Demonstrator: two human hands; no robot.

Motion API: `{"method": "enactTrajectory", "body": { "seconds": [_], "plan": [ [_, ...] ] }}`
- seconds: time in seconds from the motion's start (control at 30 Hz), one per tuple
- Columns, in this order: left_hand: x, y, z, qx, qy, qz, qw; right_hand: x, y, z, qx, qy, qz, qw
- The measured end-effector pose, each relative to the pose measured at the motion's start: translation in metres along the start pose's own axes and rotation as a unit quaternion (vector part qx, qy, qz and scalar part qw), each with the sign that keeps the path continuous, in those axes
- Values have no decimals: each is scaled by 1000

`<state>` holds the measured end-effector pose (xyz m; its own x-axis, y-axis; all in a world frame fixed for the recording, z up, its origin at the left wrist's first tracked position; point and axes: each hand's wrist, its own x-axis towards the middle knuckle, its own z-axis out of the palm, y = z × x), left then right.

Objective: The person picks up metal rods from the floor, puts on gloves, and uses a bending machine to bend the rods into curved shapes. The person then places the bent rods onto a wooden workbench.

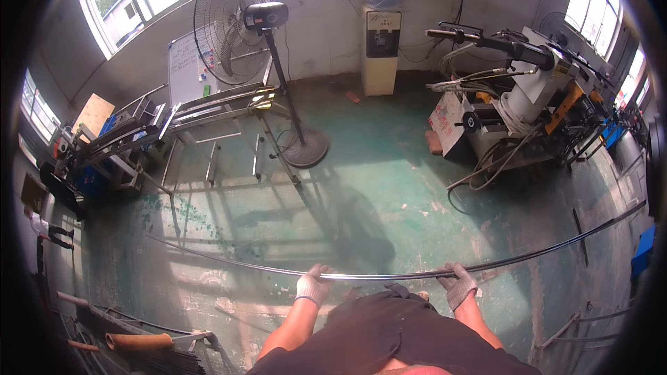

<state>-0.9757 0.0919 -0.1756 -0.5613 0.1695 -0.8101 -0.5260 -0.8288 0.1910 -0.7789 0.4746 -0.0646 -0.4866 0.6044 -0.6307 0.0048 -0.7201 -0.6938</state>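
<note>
At the far left, a person (pixel 43 228) in a light top and dark trousers stands well apart from the work. In the lower left corner lies an orange-brown cylinder (pixel 139 342). Further right, a whiteboard (pixel 187 69) is positioned behind a metal-framed bench (pixel 215 107) with long rails. A pedestal fan (pixel 267 15) stands at the right end of this frame, its round base on the green floor (pixel 375 160).

The left hand (pixel 313 286), in a pale glove, is closed around a long, thin metal bar (pixel 382 278). The bar is located in front of the wearer's torso, above the floor; it extends past both hands and appears curved (the fisheye lens bends straight edges). Whether it is one piece or several laid together cannot be told.

A water dispenser (pixel 381 48) stands against the back wall. The right hand (pixel 457 287), likewise gloved, grips the same bar, well apart from the left. Beyond it stands a machine (pixel 528 97) with hoses and a long arm. A blue object (pixel 643 251) occupies the right edge.
</note>
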Motion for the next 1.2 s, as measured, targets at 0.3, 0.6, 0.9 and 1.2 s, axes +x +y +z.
{"method": "enactTrajectory", "body": {
  "seconds": [0.3, 0.6, 0.9, 1.2],
  "plan": [
    [5, -62, 6, 176, -55, -53, 981, 14, -44, -30, -14, 35, -72, 997],
    [95, -126, -59, 504, -240, 237, 795, 18, -113, -44, 6, 1, -98, 995],
    [-43, -235, 129, 16, -25, -115, 993, 59, -217, -133, 23, 12, -161, 987],
    [-45, -301, 197, 479, -283, 95, 825, 112, -327, -193, 79, -2, -174, 982]
  ]
}}
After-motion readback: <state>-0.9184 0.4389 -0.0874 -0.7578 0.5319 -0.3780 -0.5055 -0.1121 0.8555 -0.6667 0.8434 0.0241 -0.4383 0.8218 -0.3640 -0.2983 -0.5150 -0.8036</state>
